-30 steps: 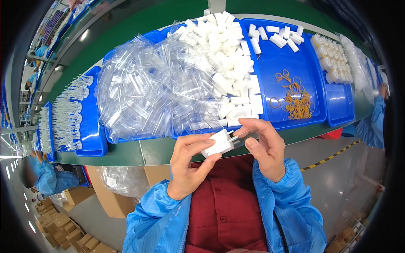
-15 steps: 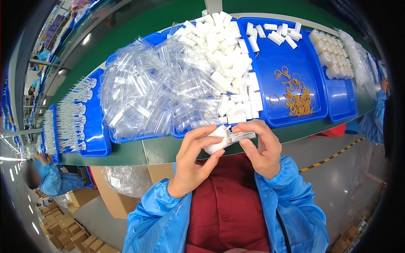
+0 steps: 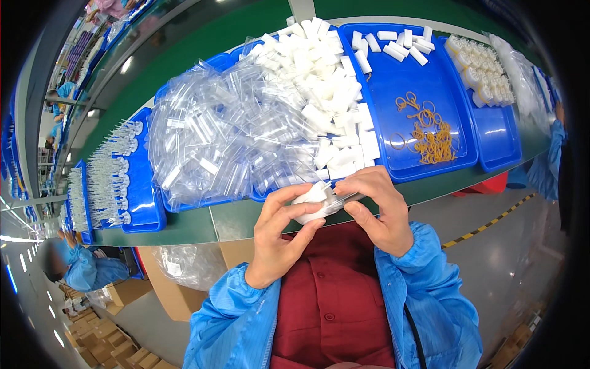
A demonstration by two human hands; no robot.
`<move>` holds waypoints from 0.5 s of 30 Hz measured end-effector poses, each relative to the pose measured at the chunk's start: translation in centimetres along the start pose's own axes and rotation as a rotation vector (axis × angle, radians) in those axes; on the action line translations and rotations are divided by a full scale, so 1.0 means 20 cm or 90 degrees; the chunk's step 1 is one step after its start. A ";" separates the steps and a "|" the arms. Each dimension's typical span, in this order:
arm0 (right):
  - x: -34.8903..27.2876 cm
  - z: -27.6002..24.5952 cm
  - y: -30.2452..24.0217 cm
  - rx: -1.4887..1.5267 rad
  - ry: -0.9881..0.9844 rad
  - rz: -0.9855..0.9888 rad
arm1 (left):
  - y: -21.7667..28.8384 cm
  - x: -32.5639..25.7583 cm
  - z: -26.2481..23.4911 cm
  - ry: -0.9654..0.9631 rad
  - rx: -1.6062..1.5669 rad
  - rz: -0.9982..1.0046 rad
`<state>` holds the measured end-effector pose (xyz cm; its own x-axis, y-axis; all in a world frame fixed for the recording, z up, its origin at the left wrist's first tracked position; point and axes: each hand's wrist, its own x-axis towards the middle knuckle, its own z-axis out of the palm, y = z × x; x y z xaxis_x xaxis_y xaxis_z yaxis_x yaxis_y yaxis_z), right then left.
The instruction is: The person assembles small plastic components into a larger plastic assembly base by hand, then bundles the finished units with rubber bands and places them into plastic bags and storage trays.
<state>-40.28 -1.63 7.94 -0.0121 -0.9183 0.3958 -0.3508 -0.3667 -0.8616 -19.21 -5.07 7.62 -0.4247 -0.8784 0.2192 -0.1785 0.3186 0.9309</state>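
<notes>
Between the thumb and fingers of my left hand [image 3: 276, 237] is a white plug adapter [image 3: 312, 200], with its prongs toward the far side. My right hand [image 3: 382, 212] pinches a small clear plastic piece [image 3: 349, 199] against the adapter's right side; the fingers hide much of it. Both hands are above the near edge of the green bench [image 3: 230, 221]. Just beyond them lie a heap of clear plastic sleeves [image 3: 203, 135] and a pile of white rectangular blocks [image 3: 329, 80].
Right of the pile, a blue tray [image 3: 393, 80] holds tan rubber bands [image 3: 433, 144] and several white blocks. Farther right are rows of wrapped white pieces [image 3: 479, 71]. Spiky white parts [image 3: 107, 175] fill trays at left. A bagged carton [image 3: 190, 264] stands below; co-workers in blue [image 3: 95, 270] sit nearby.
The clear piece has turned and now shows less, lying closer to the adapter behind my right fingers. My left hand keeps its grip. The whole view has shifted slightly.
</notes>
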 end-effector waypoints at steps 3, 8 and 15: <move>-0.01 0.00 0.00 0.057 0.001 0.070 | 0.01 -0.01 0.01 0.033 -0.001 -0.029; -0.01 -0.01 0.01 0.041 -0.027 0.024 | 0.03 -0.02 0.01 0.065 -0.011 -0.068; 0.01 -0.03 0.00 -0.030 -0.022 0.017 | 0.03 -0.02 0.01 0.062 0.016 -0.044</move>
<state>-40.78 -1.80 8.15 0.0107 -0.9326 0.3608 -0.3941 -0.3355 -0.8556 -19.30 -4.41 7.94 -0.3222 -0.9288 0.1830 -0.2279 0.2637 0.9373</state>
